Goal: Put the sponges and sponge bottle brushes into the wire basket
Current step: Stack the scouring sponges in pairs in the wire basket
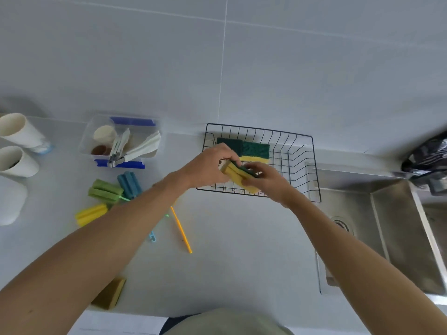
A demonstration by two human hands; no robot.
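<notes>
Together, left hand [212,163] and right hand [264,181] grip sponges [235,174] over basket's [312,165] near edge.

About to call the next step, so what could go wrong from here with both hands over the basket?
The left forearm hangs over the bottle brushes and could sweep them as it pulls back. The sponge held by both hands sits near the wire basket front rim and might drop outside. The counter-edge sponge is easy to knock off.

Two white cups [17,146], clear tub [87,143] holding perhaps tongs [118,148], steel sink [391,228]
</notes>
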